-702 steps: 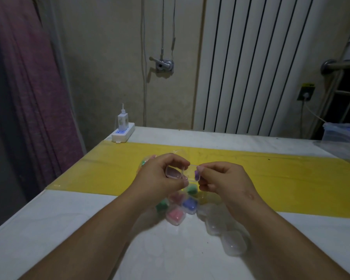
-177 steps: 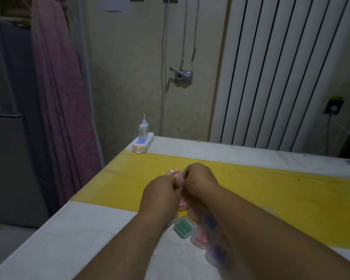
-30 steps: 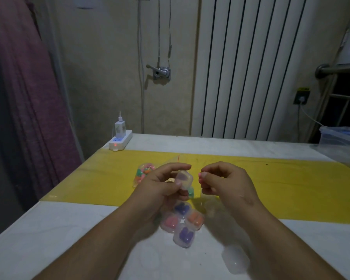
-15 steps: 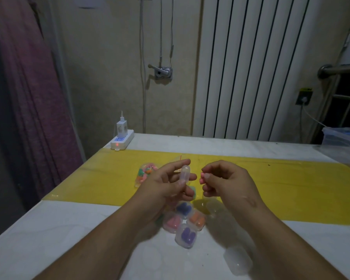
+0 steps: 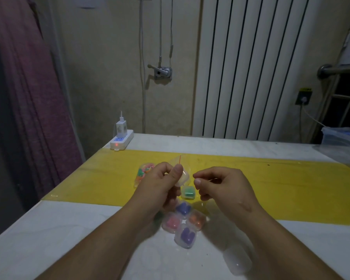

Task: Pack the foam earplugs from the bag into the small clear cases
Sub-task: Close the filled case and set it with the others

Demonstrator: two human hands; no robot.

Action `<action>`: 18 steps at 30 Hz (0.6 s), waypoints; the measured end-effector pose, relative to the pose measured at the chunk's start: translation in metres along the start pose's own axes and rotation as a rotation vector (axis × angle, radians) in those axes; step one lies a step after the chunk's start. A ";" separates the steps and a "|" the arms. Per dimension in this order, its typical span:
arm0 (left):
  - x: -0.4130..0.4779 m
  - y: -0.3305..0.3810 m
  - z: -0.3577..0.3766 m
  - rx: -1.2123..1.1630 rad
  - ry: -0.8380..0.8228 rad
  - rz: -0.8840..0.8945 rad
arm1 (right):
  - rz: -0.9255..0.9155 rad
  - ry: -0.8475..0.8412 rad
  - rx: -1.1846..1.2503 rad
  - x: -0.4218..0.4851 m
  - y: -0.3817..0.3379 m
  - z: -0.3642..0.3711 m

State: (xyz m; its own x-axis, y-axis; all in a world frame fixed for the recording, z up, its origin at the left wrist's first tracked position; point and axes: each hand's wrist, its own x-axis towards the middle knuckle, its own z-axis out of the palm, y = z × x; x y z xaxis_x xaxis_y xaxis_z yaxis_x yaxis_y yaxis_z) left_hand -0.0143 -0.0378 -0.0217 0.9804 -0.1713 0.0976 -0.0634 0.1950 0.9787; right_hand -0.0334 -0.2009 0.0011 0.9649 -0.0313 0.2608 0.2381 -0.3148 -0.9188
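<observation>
In the left hand (image 5: 160, 186), clear case (image 5: 184, 177)

Clear glossy plastic cases (image 5: 183, 225), glossy yellow sheet (image 5: 281, 184)

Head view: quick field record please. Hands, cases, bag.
left hand: grips a small clear case
right hand: fingers curled beside that case, not touching it; contents unclear
filled cases: five under the hands, one green, two purple, one pink, one orange
empty case: on the table by the right forearm
bag: holds loose earplugs, lies on the yellow mat left of the left hand
</observation>
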 end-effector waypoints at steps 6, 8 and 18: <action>0.001 0.002 0.001 0.048 0.054 0.081 | 0.026 -0.085 -0.007 -0.003 -0.003 0.004; 0.002 0.001 0.001 0.092 0.034 0.109 | 0.025 -0.097 -0.013 -0.004 -0.003 0.006; 0.005 -0.002 -0.002 0.039 0.035 0.113 | -0.007 -0.062 -0.045 -0.003 0.001 0.010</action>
State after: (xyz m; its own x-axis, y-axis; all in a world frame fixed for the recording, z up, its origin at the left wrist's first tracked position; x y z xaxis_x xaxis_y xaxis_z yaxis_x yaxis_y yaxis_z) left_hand -0.0087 -0.0373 -0.0231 0.9724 -0.1165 0.2021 -0.1804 0.1731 0.9682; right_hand -0.0353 -0.1920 -0.0035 0.9685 0.0296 0.2473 0.2414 -0.3568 -0.9025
